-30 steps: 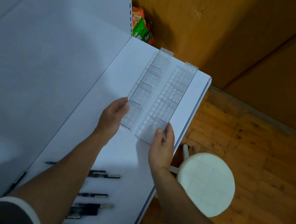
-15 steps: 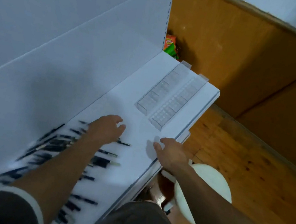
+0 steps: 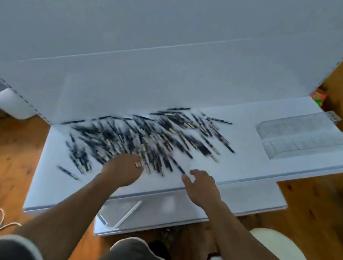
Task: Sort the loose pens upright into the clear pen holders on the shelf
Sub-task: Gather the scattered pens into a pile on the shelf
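Our white shelf (image 3: 239,162) carries a big heap of loose black pens (image 3: 147,139), spread just beside the two clear pen holders (image 3: 302,138), which lie empty at the shelf's right end. We judge the sorting barely begun: no pen stands upright yet. Our left hand (image 3: 123,170) rests fingers-down on the heap's near edge; whether it grips a pen, we cannot tell. Our right hand (image 3: 202,186) hovers spread and empty. No writing is readable through the blur.
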`<state>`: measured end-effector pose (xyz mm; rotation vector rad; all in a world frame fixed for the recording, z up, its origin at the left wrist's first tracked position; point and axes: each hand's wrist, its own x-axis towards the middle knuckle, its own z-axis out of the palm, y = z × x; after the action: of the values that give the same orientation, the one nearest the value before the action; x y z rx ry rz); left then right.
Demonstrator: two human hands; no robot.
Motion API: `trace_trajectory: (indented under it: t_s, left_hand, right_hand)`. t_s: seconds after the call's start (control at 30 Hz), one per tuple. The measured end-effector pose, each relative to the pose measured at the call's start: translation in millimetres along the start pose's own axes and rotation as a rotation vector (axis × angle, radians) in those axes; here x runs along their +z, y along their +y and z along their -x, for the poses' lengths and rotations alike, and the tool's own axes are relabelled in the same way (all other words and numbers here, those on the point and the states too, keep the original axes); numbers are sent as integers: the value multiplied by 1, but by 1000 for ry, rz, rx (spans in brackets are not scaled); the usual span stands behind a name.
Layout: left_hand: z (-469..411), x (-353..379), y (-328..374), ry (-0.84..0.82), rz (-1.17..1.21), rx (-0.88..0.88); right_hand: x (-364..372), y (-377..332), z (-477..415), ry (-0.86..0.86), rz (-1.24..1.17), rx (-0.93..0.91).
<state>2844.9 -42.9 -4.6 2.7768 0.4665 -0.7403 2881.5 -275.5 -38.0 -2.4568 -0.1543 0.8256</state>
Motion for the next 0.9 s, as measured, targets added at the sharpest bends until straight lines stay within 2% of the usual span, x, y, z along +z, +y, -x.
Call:
trace_trajectory:
  t_s: [0.17, 0.3, 0.4, 0.5, 0.6, 0.9]
  left_hand:
    - [33, 21, -57, 80, 131, -140]
    - [40, 38, -127, 116, 328, -267]
    - [39, 40, -137, 204, 630, -355]
    - [25, 38, -176, 254, 994, -514]
    - [4, 37, -209, 257, 1193, -614]
    - [-53, 30, -216, 224, 1324, -468]
  right_hand:
    - [27, -39, -1, -54, 75, -72]
    - [75, -102, -16, -123, 94, -132]
    - [87, -118, -18, -123, 120, -187]
    - [123, -156, -29, -139, 177, -234]
    - [147, -188, -41, -147, 225, -236]
    - [173, -231, -88, -53, 280, -136]
